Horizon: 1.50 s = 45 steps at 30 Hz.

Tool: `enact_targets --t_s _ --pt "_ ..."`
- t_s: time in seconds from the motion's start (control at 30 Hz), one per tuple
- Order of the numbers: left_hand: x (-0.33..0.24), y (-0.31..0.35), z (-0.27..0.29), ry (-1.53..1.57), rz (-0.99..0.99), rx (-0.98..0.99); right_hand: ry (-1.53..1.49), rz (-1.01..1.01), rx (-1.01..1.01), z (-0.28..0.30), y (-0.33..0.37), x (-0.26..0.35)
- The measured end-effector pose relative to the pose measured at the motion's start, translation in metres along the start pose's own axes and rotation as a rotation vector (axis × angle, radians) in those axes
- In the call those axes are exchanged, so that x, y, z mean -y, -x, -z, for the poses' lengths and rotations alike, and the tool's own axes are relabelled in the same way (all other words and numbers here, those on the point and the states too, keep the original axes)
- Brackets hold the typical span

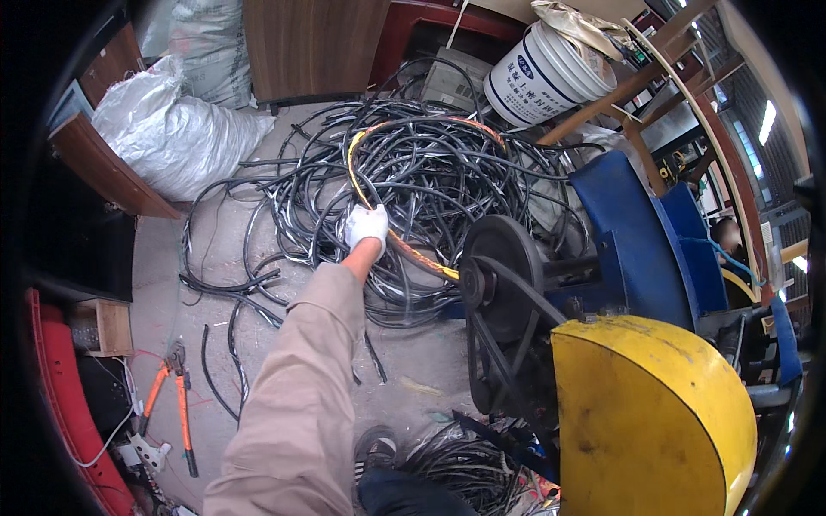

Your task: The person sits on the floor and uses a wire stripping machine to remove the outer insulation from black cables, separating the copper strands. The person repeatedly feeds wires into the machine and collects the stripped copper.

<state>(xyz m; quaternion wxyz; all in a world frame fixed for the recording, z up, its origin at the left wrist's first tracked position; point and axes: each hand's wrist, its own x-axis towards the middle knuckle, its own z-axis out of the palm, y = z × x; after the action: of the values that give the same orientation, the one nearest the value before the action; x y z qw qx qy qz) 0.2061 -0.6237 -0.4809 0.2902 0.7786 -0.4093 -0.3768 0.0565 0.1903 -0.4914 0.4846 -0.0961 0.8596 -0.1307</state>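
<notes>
My left hand (367, 226), in a white glove, is closed around a cable (352, 163) that shows yellow and orange-red along its length. The cable arcs up over a big tangle of black cables (404, 172) on the floor. Below my hand it runs down right, toward the black pulley wheel (503, 258) of a belt-driven machine, and goes out of sight there. A yellow rounded guard (645, 413) covers the machine's near side, and a blue metal part (632, 232) stands behind. My right hand is not in view.
Orange-handled cutters (184, 417) lie on the floor at left, near cut cable pieces and a red object (69, 413). White sacks (176, 133) and a white bucket (546, 77) stand at the back. Black strips (473, 469) are heaped near my foot (376, 451).
</notes>
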Motion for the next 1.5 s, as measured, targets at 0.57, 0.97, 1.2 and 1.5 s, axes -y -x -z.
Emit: enact_targets --t_s 0.57,0.97,1.2,1.5 --pt "-0.001 0.204 0.356 1.571 -0.113 1.017 -0.468 0.501 -0.007 0.039 0.156 0.255" --pt "-0.012 0.451 0.443 1.590 -0.229 1.064 0.057 1.529 -0.514 0.041 0.379 0.390" --pt "0.004 0.485 0.463 1.272 -0.457 1.047 -0.138 1.014 0.154 0.061 0.376 0.368" --pt "0.018 0.495 0.472 0.920 -0.381 0.949 -0.061 1.246 -0.157 0.064 0.379 0.350"
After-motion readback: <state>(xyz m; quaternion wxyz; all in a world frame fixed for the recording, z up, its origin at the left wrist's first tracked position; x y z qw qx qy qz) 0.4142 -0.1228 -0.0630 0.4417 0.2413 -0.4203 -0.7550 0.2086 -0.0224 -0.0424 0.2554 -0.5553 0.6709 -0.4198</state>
